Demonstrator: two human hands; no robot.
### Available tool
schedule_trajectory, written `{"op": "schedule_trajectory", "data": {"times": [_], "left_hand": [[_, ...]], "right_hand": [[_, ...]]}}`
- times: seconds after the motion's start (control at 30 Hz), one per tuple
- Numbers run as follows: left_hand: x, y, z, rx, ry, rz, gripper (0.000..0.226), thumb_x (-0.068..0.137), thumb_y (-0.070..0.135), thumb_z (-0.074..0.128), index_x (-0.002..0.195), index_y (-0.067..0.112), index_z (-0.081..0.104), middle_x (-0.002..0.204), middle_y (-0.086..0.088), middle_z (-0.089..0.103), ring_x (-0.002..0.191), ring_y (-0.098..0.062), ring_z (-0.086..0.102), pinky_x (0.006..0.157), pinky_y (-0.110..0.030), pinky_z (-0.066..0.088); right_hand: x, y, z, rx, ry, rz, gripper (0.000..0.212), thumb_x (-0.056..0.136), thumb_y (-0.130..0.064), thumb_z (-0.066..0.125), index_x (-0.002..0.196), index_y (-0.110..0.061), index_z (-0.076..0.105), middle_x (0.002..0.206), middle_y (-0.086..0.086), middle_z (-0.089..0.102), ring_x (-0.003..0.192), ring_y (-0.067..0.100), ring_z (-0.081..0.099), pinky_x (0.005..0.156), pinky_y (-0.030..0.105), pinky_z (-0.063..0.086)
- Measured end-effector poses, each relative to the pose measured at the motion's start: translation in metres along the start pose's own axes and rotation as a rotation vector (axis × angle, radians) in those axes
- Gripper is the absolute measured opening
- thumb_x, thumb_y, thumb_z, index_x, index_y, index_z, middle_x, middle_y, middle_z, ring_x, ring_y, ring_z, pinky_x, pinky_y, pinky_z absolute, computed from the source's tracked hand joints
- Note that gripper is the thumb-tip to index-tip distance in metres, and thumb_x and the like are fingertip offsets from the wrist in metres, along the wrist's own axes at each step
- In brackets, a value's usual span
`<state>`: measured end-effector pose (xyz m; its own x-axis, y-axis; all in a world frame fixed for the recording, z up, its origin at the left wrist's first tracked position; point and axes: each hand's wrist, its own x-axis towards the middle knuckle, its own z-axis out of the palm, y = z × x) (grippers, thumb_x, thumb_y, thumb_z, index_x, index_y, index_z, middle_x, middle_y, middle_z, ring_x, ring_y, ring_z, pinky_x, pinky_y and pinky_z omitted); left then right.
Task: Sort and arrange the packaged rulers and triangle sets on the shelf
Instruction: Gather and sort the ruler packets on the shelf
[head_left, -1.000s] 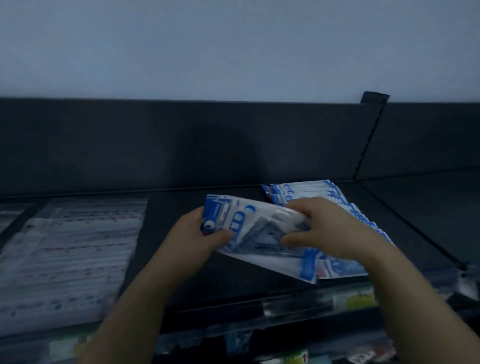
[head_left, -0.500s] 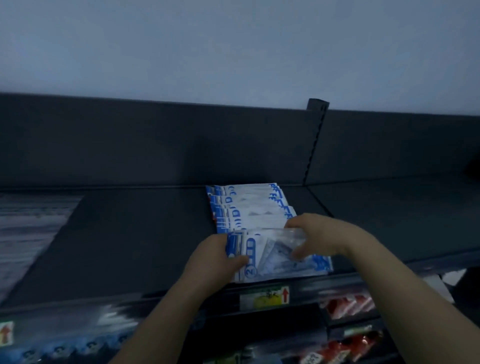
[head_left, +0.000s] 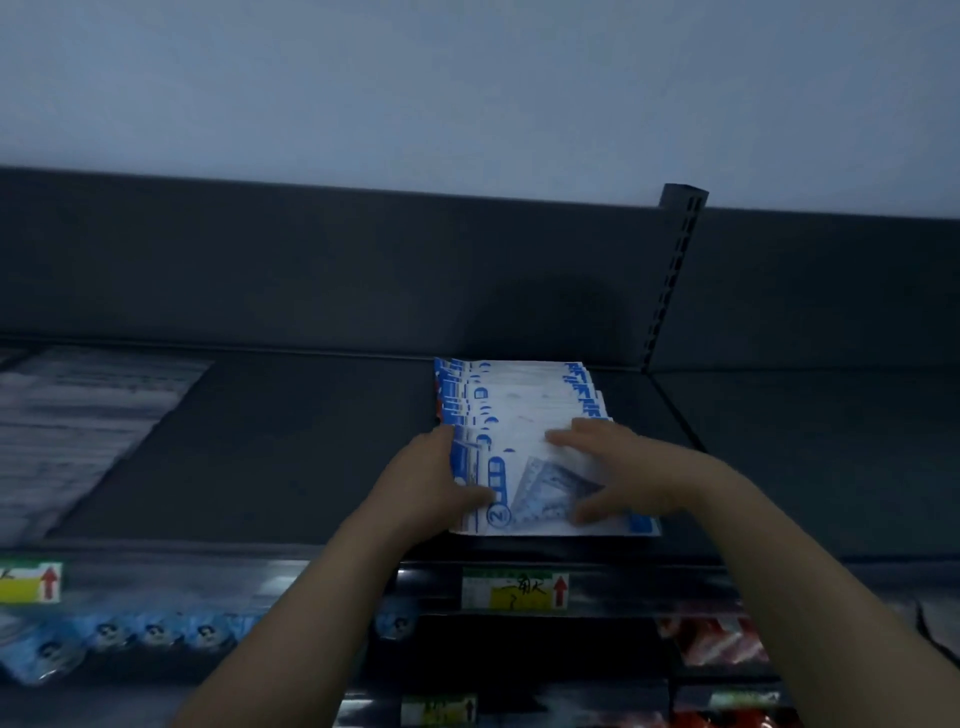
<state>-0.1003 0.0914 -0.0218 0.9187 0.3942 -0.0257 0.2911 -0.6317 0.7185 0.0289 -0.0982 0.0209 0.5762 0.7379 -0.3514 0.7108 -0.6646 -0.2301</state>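
A row of blue-and-white triangle set packets (head_left: 519, 397) lies overlapped on the dark top shelf (head_left: 291, 452), running from the back wall to the front edge. The front packet (head_left: 540, 491), with a clear triangle showing through it, lies flat on the row's near end. My left hand (head_left: 434, 486) grips this packet's left edge, thumb on top. My right hand (head_left: 621, 470) rests on its right half with fingers spread flat. Clear packaged rulers (head_left: 78, 415) lie at the shelf's far left, blurred.
A slotted upright post (head_left: 675, 270) divides the shelf bay just right of the row. A price tag (head_left: 514, 590) with a red arrow sits on the front rail. Below hang blue packets (head_left: 130, 634) on the left and red packets (head_left: 717, 644) on the right.
Both hands carried the front packet from mid-air down onto the near end of the row. My right hand went from pinching it to lying flat with fingers spread.
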Motion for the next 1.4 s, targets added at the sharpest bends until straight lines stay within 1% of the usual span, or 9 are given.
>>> {"op": "schedule_trajectory", "data": {"times": [0.1, 0.23, 0.33, 0.53, 0.67, 0.83, 1.0, 1.23, 1.4], "left_hand": [[-0.007, -0.004, 0.004, 0.208, 0.065, 0.044, 0.086, 0.083, 0.056, 0.062, 0.150, 0.028, 0.016, 0.150, 0.001, 0.025, 0.135, -0.024, 0.033, 0.110, -0.043, 0.034], [-0.006, -0.008, 0.015, 0.452, -0.042, 0.049, 0.084, 0.091, 0.065, 0.038, 0.151, 0.034, -0.011, 0.161, 0.002, -0.009, 0.148, -0.021, -0.003, 0.119, -0.047, 0.007], [-0.005, -0.013, 0.015, 0.475, -0.123, 0.018, 0.090, 0.087, 0.069, 0.041, 0.153, 0.030, -0.007, 0.162, -0.001, -0.007, 0.149, -0.023, -0.003, 0.120, -0.046, 0.005], [0.021, -0.013, 0.009, 0.171, 0.050, 0.031, 0.098, 0.084, 0.060, 0.054, 0.153, 0.018, 0.000, 0.159, -0.003, 0.012, 0.147, -0.024, 0.014, 0.119, -0.046, 0.013], [0.028, -0.015, 0.021, 0.182, -0.050, 0.069, 0.089, 0.091, 0.053, 0.049, 0.154, 0.016, -0.003, 0.162, -0.002, -0.004, 0.149, -0.020, 0.002, 0.120, -0.045, 0.008], [0.049, -0.011, 0.000, 0.083, 0.106, -0.022, 0.088, 0.092, 0.049, 0.052, 0.153, 0.008, 0.002, 0.161, -0.009, 0.004, 0.146, -0.028, 0.015, 0.119, -0.039, 0.017], [0.096, -0.012, -0.011, -0.031, 0.083, -0.099, 0.083, 0.092, 0.056, 0.047, 0.152, 0.011, 0.012, 0.158, -0.012, 0.016, 0.143, -0.032, 0.022, 0.117, -0.049, 0.021], [0.133, -0.006, 0.008, -0.037, 0.057, -0.071, 0.074, 0.101, 0.044, 0.036, 0.152, 0.006, -0.002, 0.161, -0.010, 0.002, 0.148, -0.022, 0.005, 0.121, -0.038, 0.004], [0.138, -0.005, 0.010, -0.110, 0.041, -0.035, 0.073, 0.101, 0.043, 0.036, 0.153, 0.007, 0.001, 0.161, -0.008, 0.003, 0.148, -0.021, 0.010, 0.119, -0.030, 0.008]], "right_hand": [[-0.016, 0.005, 0.016, 0.123, -0.004, -0.007, 0.084, 0.084, -0.054, 0.061, 0.149, -0.044, 0.009, 0.159, -0.014, -0.009, 0.146, 0.009, -0.005, 0.120, 0.036, 0.010], [-0.018, 0.004, 0.037, 0.074, 0.107, 0.030, 0.074, 0.091, -0.062, 0.041, 0.149, -0.044, -0.001, 0.158, -0.008, -0.021, 0.144, 0.013, -0.021, 0.119, 0.045, -0.001], [-0.021, 0.006, 0.050, 0.194, 0.111, 0.007, 0.072, 0.093, -0.057, 0.041, 0.150, -0.040, 0.001, 0.158, -0.008, -0.020, 0.144, 0.012, -0.020, 0.120, 0.041, -0.002], [-0.005, 0.018, 0.042, 0.645, 0.460, 0.194, 0.061, 0.098, -0.048, 0.037, 0.151, -0.024, 0.017, 0.159, -0.005, 0.004, 0.147, 0.014, -0.001, 0.117, 0.035, 0.008], [0.004, 0.019, 0.053, 0.731, 0.398, 0.157, 0.038, 0.099, -0.038, 0.041, 0.134, -0.023, 0.041, 0.140, -0.004, 0.037, 0.127, 0.015, 0.039, 0.104, 0.029, 0.031], [0.020, 0.035, 0.026, 0.694, 0.454, 0.220, 0.071, 0.099, -0.041, 0.040, 0.152, -0.008, 0.007, 0.160, 0.003, 0.005, 0.146, 0.016, 0.011, 0.117, 0.028, 0.011], [0.055, 0.037, 0.007, 0.828, 0.551, 0.239, 0.067, 0.098, -0.043, 0.041, 0.152, -0.012, 0.015, 0.159, 0.002, 0.016, 0.144, 0.016, 0.021, 0.116, 0.029, 0.017], [0.085, 0.033, -0.005, 0.934, 0.594, 0.242, 0.060, 0.100, -0.041, 0.039, 0.150, -0.012, 0.023, 0.155, 0.003, 0.027, 0.139, 0.019, 0.031, 0.109, 0.027, 0.025], [0.082, 0.028, -0.006, 0.920, 0.563, 0.150, 0.044, 0.102, -0.030, 0.040, 0.142, -0.014, 0.038, 0.115, -0.008, 0.042, 0.102, 0.004, 0.040, 0.087, 0.017, 0.031]]}}
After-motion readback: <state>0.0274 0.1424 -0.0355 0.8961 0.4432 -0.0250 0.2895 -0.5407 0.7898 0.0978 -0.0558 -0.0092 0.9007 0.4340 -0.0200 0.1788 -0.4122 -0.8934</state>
